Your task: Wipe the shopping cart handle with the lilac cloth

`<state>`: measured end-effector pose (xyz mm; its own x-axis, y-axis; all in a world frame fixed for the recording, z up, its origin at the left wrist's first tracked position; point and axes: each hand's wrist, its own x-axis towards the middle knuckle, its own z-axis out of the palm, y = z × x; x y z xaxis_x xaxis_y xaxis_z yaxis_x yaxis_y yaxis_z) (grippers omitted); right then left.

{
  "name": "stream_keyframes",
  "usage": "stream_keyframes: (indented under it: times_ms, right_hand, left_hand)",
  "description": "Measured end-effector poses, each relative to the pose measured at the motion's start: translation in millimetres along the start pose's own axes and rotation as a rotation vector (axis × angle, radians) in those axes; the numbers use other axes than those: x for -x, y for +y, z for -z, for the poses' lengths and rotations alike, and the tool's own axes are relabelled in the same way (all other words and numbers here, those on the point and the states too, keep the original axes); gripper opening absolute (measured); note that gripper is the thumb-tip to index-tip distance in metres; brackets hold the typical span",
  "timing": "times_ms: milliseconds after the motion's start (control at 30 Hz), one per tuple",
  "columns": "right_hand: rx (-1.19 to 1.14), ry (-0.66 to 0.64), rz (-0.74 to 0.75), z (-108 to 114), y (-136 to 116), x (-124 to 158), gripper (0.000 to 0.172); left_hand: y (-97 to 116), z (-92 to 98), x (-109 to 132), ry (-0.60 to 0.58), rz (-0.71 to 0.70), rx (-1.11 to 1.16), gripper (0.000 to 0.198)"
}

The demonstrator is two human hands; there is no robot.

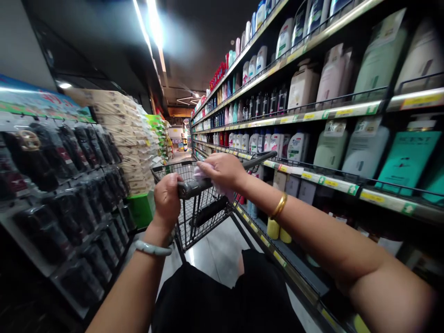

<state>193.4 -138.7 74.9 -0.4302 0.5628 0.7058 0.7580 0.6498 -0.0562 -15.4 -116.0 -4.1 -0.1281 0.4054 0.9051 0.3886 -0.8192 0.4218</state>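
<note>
A black wire shopping cart (194, 217) stands in front of me in a store aisle. My left hand (167, 200) is wrapped around the left end of its dark handle bar (191, 187). My right hand (222, 170) rests on the bar further right, fingers curled over a crumpled pale pink tissue or cloth (201, 175) pressed against the bar. A pale bangle (152, 249) is on my left wrist and a gold bangle (279, 206) on my right.
Shelves of shampoo and lotion bottles (301, 88) line the right side, close to my right arm. On the left hang packets of dark items (69, 185), then stacked boxed goods (128, 134) and a green bin (140, 209). The grey floor (215, 249) runs ahead.
</note>
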Motion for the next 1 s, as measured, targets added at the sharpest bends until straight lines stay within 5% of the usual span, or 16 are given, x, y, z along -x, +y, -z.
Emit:
stream_keyframes:
  times_ms: [167, 333, 433, 633, 767, 867, 1000]
  right_hand:
    - [0.093, -0.018, -0.237, 4.5, 30.1, -5.3, 0.056]
    - [0.021, 0.105, 0.043, -7.1, -27.1, 1.7, 0.041]
    - [-0.011, 0.112, 0.192, -9.5, -32.4, 5.1, 0.035]
    - [0.084, 0.042, -0.172, -4.8, -4.7, -1.7, 0.035]
    - [0.052, 0.061, -0.018, -11.1, -36.4, -3.2, 0.035]
    - [-0.02, 0.065, 0.041, -9.7, -33.7, -0.4, 0.038]
    - [0.018, -0.043, -0.275, -2.4, -3.9, -4.1, 0.039]
  left_hand:
    - [14.4, 12.1, -4.6, -0.066, -0.01, -0.077, 0.048]
    - [39.4, 5.2, 2.4, 0.013, -0.061, -0.055, 0.034]
    - [45.1, 7.4, 4.7, 0.029, -0.051, -0.077, 0.037]
    - [49.2, 10.0, 2.3, -0.049, -0.083, -0.169, 0.035]
    - [45.3, 7.7, 4.2, 0.033, -0.081, -0.086, 0.025]
    - [42.3, 11.4, 5.5, 0.067, -0.06, -0.072, 0.016]
    - [43.0, 15.3, 3.8, 0.044, -0.097, -0.093, 0.009]
